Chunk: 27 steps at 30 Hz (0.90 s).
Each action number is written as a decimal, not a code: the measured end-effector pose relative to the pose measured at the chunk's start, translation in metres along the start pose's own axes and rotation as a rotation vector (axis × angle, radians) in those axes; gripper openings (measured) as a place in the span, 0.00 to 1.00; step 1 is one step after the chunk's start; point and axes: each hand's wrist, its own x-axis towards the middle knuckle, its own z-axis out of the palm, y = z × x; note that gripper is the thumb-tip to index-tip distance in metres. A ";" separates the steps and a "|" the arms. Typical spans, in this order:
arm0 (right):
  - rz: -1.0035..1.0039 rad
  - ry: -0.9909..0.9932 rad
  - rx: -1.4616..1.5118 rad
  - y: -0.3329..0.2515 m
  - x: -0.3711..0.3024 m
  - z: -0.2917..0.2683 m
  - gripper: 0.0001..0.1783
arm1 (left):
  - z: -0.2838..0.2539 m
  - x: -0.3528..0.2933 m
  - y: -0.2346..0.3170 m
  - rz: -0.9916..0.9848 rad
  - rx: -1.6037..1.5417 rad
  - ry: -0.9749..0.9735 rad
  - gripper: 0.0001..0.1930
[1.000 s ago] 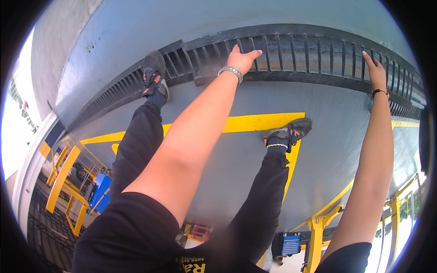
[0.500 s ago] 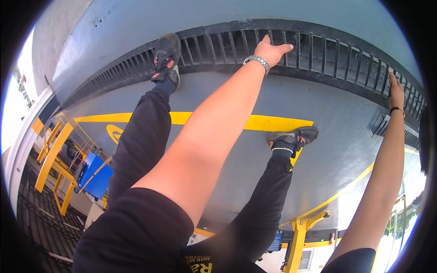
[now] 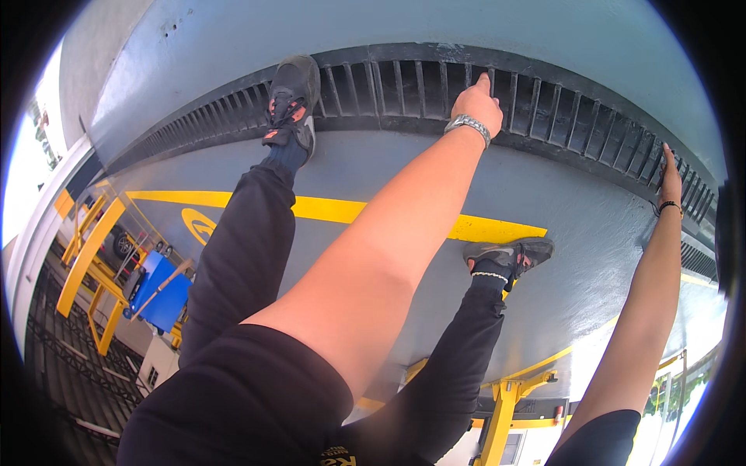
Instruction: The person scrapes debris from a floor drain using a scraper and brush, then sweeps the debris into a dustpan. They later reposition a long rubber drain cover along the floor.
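A long black slotted drain grate (image 3: 435,89) curves across the far part of the grey floor. My left hand (image 3: 477,107), with a metal-band watch on its wrist, is closed on the bars near the middle. One digit lies along a bar; the other fingers are hidden behind the hand. Farther right, my right hand (image 3: 671,177), with a dark bracelet, grips the bars close to the grate's right end. Its fingertips are partly hidden among the slots.
My left shoe (image 3: 295,85) overlaps the grate; my right shoe (image 3: 509,256) stands by a yellow floor stripe (image 3: 334,210). Another grating (image 3: 698,260) continues at the right. Left are a yellow metal frame (image 3: 92,252) and a blue cart (image 3: 162,291); a yellow post (image 3: 501,423) appears below.
My left hand has drawn in from a spread thumb and finger to a closed grip. My right hand stays on the grate, now lower in view; the recess beside it is covered.
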 end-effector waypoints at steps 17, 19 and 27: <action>-0.421 0.085 -0.044 0.021 -0.180 0.138 0.40 | -0.045 -0.181 -0.097 0.048 0.886 -0.744 0.27; -0.084 -0.508 -0.098 0.026 -0.286 0.168 0.41 | -0.070 -0.218 -0.090 0.058 1.061 -0.795 0.29; -0.314 -0.647 0.455 0.037 -0.541 0.019 0.32 | -0.196 -0.267 0.124 0.157 1.103 -0.190 0.24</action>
